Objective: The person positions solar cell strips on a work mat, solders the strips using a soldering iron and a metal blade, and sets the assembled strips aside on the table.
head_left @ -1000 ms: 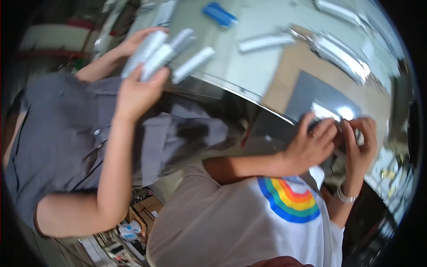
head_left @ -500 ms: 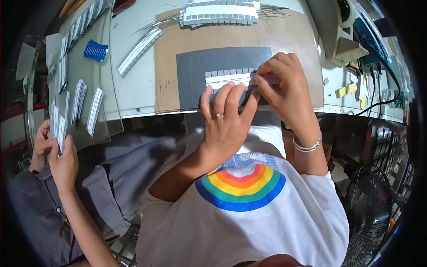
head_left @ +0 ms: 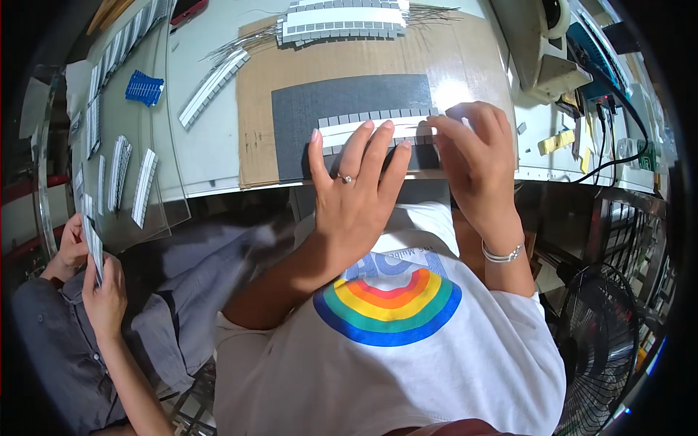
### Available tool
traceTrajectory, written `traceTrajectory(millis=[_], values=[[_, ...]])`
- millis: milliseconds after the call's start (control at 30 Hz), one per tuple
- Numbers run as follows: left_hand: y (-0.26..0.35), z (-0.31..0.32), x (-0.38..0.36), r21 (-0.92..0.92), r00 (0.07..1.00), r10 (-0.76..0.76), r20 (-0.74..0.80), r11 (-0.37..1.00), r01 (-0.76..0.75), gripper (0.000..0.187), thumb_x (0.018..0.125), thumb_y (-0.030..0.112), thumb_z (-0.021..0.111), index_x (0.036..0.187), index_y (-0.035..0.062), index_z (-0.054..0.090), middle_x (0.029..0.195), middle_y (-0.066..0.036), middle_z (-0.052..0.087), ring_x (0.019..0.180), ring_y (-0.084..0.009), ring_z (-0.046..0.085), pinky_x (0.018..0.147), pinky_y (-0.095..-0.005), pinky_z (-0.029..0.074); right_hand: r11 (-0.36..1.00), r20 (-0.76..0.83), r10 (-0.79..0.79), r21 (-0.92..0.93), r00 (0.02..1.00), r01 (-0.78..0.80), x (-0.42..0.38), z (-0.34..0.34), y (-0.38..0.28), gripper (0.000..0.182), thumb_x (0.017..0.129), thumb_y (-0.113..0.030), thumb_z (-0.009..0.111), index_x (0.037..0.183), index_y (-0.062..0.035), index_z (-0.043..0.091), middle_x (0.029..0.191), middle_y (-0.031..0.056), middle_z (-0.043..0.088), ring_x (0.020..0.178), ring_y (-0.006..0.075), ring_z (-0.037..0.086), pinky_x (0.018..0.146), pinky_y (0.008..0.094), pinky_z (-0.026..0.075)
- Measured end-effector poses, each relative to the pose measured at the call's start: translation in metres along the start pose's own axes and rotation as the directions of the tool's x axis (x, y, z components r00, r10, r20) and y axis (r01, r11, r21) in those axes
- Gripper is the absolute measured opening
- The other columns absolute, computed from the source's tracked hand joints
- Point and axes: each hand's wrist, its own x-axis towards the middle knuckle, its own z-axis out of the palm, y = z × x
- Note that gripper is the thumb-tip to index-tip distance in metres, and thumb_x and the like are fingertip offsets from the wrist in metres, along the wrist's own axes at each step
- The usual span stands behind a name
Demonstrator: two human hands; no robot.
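A white strip with grey square tabs along its edges (head_left: 378,122) lies on a dark grey mat (head_left: 291,109). My left hand (head_left: 361,171) rests on it with fingers spread, the fingertips pressing its face and lower edge. At the strip's right end my right hand (head_left: 476,149) has its fingers curled, index fingertip touching the strip. A thin dark line runs along the strip towards those fingertips; what they pinch is too small to make out.
Similar strips with loose wires (head_left: 345,20) are stacked on the cardboard (head_left: 254,87). Another strip (head_left: 213,89) lies left, near a blue comb-like piece (head_left: 144,88). A co-worker's hands (head_left: 105,291) hold strips at far left. A machine (head_left: 545,65) stands right; a fan (head_left: 600,341) is below.
My right hand has shifted right, uncovering more of the strip's right end. My left fingers have spread wider over the strip. The whole view has shifted slightly.
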Motion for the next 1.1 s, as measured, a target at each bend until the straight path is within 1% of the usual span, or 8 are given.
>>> traceTrajectory(millis=[367, 567, 600, 667, 800, 867, 1000, 1100], values=[[0.002, -0.009, 0.007, 0.019, 0.994, -0.018, 0.111, 1.0, 0.016, 0.066, 0.071, 0.024, 0.082, 0.131, 0.016, 0.055, 0.141, -0.004, 0.047, 0.13, -0.0275, 0.044, 0.107, -0.0687, 0.022, 0.991, 0.057, -0.097, -0.083, 0.994, 0.101, -0.007, -0.001, 0.004, 0.03, 0.078, -0.022, 0.075, 0.106, -0.0129, 0.069, 0.11, 0.0119, 0.057, 0.109, 0.0333, 0.053, 0.094, 0.0479, 0.04], [0.001, -0.011, 0.009, -0.004, 0.998, 0.034, 0.061, 0.999, -0.033, 0.07, 0.067, 0.019, 0.084, 0.129, 0.0114, 0.055, 0.138, -0.007, 0.05, 0.131, -0.0274, 0.045, 0.11, -0.0699, 0.021, 0.912, -0.453, -0.082, -0.393, 0.888, -0.116, 0.021, -0.082, 0.077, 0.036, 0.078, 0.009, 0.065, 0.109, -0.0078, 0.069, 0.104, 0.0131, 0.065, 0.1, 0.0325, 0.06, 0.086, 0.0411, 0.049], [0.0, -0.01, 0.012, -0.005, 0.998, 0.045, 0.042, 0.999, -0.045, 0.063, 0.069, 0.019, 0.081, 0.127, 0.0116, 0.057, 0.136, -0.007, 0.051, 0.13, -0.0273, 0.046, 0.109, -0.0702, 0.023, 0.884, -0.462, -0.033, -0.427, 0.886, -0.189, 0.03, -0.1, 0.09, 0.028, 0.084, 0.004, 0.065, 0.11, -0.0063, 0.069, 0.103, 0.0146, 0.065, 0.097, 0.0322, 0.062, 0.086, 0.0391, 0.05], [0.0, -0.011, 0.011, 0.003, 0.998, 0.049, 0.039, 0.999, -0.049, 0.05, 0.075, 0.018, 0.076, 0.122, 0.0121, 0.061, 0.132, -0.006, 0.054, 0.126, -0.0271, 0.05, 0.105, -0.0707, 0.028, 0.885, -0.294, 0.46, 0.229, 0.837, -0.406, 0.036, -0.117, 0.136, 0.025, 0.095, -0.016, 0.067, 0.116, -0.003, 0.068, 0.108, 0.0075, 0.069, 0.094, 0.0177, 0.066, 0.085, 0.0301, 0.052], [0.0, -0.004, 0.006, 0.075, 0.992, 0.064, 0.112, 0.995, -0.072, 0.048, 0.083, 0.027, 0.068, 0.128, 0.0121, 0.06, 0.137, -0.008, 0.052, 0.131, -0.0268, 0.046, 0.106, -0.0739, 0.023, 0.74, 0.096, 0.649, 0.15, 0.755, -0.655, 0.057, -0.144, 0.15, 0.032, 0.097, -0.029, 0.064, 0.118, -0.0054, 0.07, 0.113, 0.0006, 0.069, 0.106, 0.0092, 0.06, 0.091, 0.0265, 0.045], [0.003, 0.007, 0.003, 0.052, 0.997, 0.04, 0.071, 0.998, -0.044, 0.052, 0.08, 0.027, 0.069, 0.129, 0.0126, 0.061, 0.138, -0.009, 0.052, 0.132, -0.028, 0.045, 0.106, -0.0753, 0.023, 0.774, 0.2, 0.573, 0.189, 0.795, -0.605, 0.056, -0.156, 0.179, 0.031, 0.096, -0.027, 0.065, 0.116, -0.004, 0.07, 0.115, 0.0011, 0.068, 0.108, 0.0105, 0.06, 0.095, 0.0275, 0.043], [0.001, 0.013, 0.001, 0.037, 0.989, 0.053, -0.141, 0.998, -0.048, 0.031, 0.084, 0.021, 0.061, 0.112, 0.0088, 0.064, 0.126, -0.01, 0.057, 0.122, -0.0305, 0.049, 0.102, -0.0719, 0.033, 0.975, -0.085, 0.205, 0.107, 0.975, -0.196, 0.033, -0.15, 0.254, 0.024, 0.097, -0.014, 0.064, 0.113, 0.0027, 0.07, 0.113, 0.0057, 0.068, 0.106, 0.0136, 0.062, 0.094, 0.0266, 0.047], [-0.003, 0.013, -0.001, 0.06, 0.98, 0.045, -0.194, 0.998, -0.034, 0.028, 0.084, 0.021, 0.061, 0.109, 0.0091, 0.063, 0.123, -0.01, 0.057, 0.121, -0.0298, 0.049, 0.102, -0.0708, 0.034, 0.965, -0.188, 0.257, -0.005, 0.948, -0.262, 0.01, -0.136, 0.226, 0.017, 0.096, -0.01, 0.064, 0.105, 0.0034, 0.07, 0.108, 0.0065, 0.069, 0.1, 0.0146, 0.063, 0.091, 0.0285, 0.049]])
